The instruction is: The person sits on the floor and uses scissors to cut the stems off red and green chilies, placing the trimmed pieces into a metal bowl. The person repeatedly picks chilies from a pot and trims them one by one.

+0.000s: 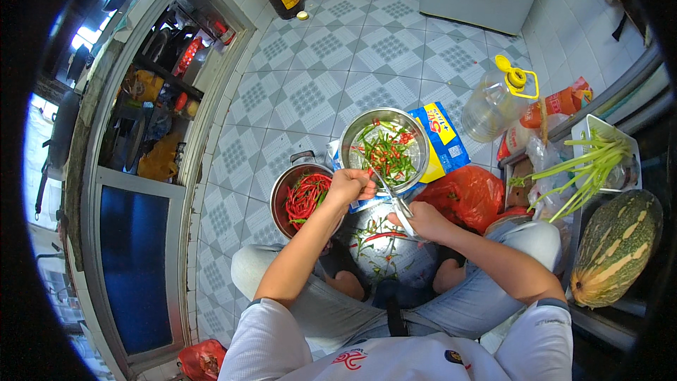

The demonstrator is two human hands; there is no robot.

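Observation:
My left hand (pixel 351 187) pinches a red chili pepper (pixel 370 172) by the near rim of a steel bowl (pixel 347 135). Inside that bowl are cut green and red chili pieces (pixel 389 153). My right hand (pixel 423 218) grips a pair of scissors (pixel 392 194) with pale handles, blades pointing over the bowl towards the pepper. Whether the blades touch it is too small to tell. To the left, a steel pot (pixel 276 196) holds whole red chilies (pixel 304 196) with some green ones. Between my feet, a metal basin (pixel 410 262) carries stems, trimmings and a long red chili (pixel 383 235).
A blue and yellow package (pixel 449 137) lies under the bowl. On the right are a red plastic bag (pixel 465 193), a clear jug (pixel 489 108) with a yellow cap, celery-like stalks (pixel 582 169) in a white basket (pixel 629 143), and a large squash (pixel 616 248).

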